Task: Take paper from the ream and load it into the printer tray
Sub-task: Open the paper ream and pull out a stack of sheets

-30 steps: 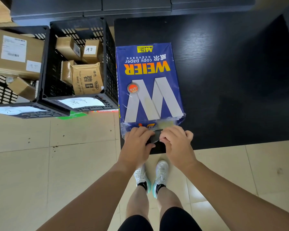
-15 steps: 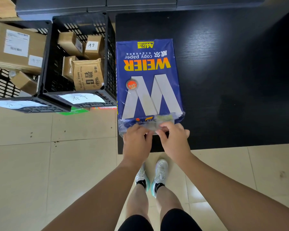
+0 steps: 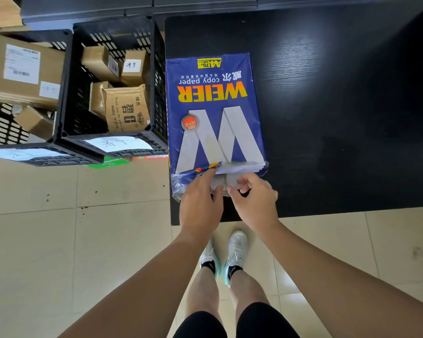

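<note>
A blue ream of WEIER copy paper lies flat on a black table, its near end facing me. The wrapper is torn open at that end, and white sheet edges show under the peeled flap. My left hand pinches the loose wrapper at the near left of the opening. My right hand grips the wrapper flap beside it, thumb and fingers curled on the plastic. No printer or printer tray is in view.
Two black plastic crates with cardboard boxes stand on the tiled floor just left of the table, touching its side. The table's near edge runs in front of my feet. Dark cabinets line the back.
Both hands have moved up onto the ream's near end and pulled the wrapper flap back, so white sheet edges now show at the opening.
</note>
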Demonstrator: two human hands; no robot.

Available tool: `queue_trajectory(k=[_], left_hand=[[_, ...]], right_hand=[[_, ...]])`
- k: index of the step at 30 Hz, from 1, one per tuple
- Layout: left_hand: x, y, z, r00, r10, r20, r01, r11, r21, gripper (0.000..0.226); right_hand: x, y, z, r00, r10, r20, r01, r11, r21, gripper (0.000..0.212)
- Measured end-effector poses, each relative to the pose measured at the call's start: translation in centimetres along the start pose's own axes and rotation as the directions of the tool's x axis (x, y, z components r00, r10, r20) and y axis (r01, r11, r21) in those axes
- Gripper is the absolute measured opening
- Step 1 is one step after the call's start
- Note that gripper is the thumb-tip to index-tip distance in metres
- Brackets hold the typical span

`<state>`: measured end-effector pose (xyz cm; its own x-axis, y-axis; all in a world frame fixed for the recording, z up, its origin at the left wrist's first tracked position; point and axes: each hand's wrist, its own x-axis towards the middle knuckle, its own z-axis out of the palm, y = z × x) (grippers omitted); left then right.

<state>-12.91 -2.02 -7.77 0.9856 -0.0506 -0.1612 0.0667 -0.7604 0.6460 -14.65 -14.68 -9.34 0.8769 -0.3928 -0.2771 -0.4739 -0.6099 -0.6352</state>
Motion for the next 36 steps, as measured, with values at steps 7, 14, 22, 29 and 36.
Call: queue_trajectory(k=[7, 14, 22, 29, 36], left_hand=[[0.7, 0.5, -0.2, 0.991, 0.129, -0.047, -0.126, 0.991, 0.051, 0.041], [1.5, 0.6, -0.1, 0.984, 0.171, -0.046, -0.165, 0.981, 0.104, 0.038], [1.5, 0.9, -0.3, 0.985, 0.167, -0.037, -0.162, 0.981, 0.107, 0.038], [1.4, 0.9, -0.4, 0.984, 0.174, -0.042, -0.17, 0.981, 0.093, 0.037], [1.3, 0.8, -0.4, 0.984, 0.176, -0.04, -0.173, 0.982, 0.071, 0.037]], right_hand=[[0.1, -0.3, -1.4, 0.994, 0.05, -0.096, -0.024, 0.969, 0.248, 0.007], [1.2, -0.3, -3.3, 0.937, 0.247, -0.248, -0.162, 0.934, 0.318, 0.02], [1.1, -0.6, -3.4, 0.933, 0.26, -0.249, -0.174, 0.931, 0.321, 0.02], [1.0, -0.7, -3.1, 0.927, 0.212, -0.308, -0.121, 0.95, 0.288, 0.019], [2.0, -1.9, -3.4, 0.879, 0.405, -0.251, -0.267, 0.855, 0.444, 0.02]])
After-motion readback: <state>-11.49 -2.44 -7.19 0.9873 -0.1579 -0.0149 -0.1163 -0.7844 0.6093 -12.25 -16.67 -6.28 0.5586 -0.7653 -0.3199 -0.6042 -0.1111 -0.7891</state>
